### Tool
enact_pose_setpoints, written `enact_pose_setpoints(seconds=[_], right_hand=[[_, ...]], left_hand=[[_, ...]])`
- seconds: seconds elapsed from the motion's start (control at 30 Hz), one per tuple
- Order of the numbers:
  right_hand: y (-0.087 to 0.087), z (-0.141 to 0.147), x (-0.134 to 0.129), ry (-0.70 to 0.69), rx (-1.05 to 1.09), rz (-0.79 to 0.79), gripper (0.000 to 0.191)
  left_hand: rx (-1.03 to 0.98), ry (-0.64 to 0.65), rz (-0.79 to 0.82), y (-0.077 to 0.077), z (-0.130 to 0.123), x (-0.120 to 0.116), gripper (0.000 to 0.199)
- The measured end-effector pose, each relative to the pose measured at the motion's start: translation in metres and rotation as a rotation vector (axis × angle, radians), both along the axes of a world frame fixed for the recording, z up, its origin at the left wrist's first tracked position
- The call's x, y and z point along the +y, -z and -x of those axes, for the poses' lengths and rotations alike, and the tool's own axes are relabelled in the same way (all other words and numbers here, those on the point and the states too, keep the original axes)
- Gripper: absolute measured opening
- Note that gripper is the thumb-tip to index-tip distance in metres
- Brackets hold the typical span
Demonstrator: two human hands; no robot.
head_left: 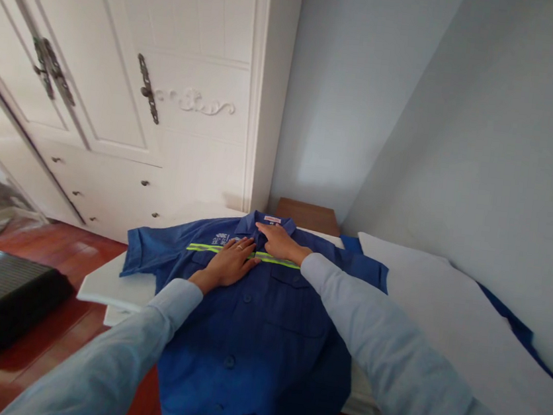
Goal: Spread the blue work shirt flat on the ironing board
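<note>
A blue short-sleeved shirt (248, 324) with a yellow-green reflective stripe lies front side up, its collar away from me and its lower part hanging over the near edge of a white table (118, 283). My left hand (231, 262) rests flat on the chest beside the white print, fingers spread, holding nothing. My right hand (280, 242) is at the upper front just below the collar, its index finger pointing left. The other fingers of that hand are curled, and whether they pinch cloth is too small to tell.
A white wardrobe (200, 172) stands behind the table, with a brown wooden box (308, 216) beside it. White sheets (445, 307) over blue cloth lie at the right. A black ribbed bundle (0, 302) is on the red floor (77, 331) at the left.
</note>
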State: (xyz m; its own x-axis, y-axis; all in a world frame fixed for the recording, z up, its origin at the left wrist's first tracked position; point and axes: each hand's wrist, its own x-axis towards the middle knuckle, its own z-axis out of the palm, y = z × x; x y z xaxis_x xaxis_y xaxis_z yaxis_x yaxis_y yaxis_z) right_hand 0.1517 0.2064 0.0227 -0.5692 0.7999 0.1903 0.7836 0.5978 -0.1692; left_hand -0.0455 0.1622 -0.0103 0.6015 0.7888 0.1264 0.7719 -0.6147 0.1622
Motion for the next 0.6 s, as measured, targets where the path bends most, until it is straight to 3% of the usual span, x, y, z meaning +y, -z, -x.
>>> enact_pose_setpoints(seconds=[0.1,0.2,0.4,0.53,0.6], right_hand=[[0.001,-0.006,-0.005,-0.094,-0.143,-0.060,0.041],[0.005,-0.018,-0.020,-0.209,-0.222,-0.142,0.028],[0.013,-0.031,-0.050,-0.159,-0.132,-0.216,0.029],[0.013,-0.024,-0.044,-0.172,0.016,-0.259,0.049],[0.010,-0.017,-0.035,-0.195,0.002,-0.268,0.046]], left_hand=[[-0.025,-0.018,-0.048,0.005,0.001,-0.004,0.065],[-0.043,-0.037,-0.075,0.006,0.003,-0.006,0.062],[-0.096,-0.036,-0.113,0.008,0.003,-0.005,0.058],[-0.107,-0.051,-0.126,0.006,0.003,-0.007,0.056],[-0.097,-0.046,-0.122,0.005,0.003,-0.007,0.057]])
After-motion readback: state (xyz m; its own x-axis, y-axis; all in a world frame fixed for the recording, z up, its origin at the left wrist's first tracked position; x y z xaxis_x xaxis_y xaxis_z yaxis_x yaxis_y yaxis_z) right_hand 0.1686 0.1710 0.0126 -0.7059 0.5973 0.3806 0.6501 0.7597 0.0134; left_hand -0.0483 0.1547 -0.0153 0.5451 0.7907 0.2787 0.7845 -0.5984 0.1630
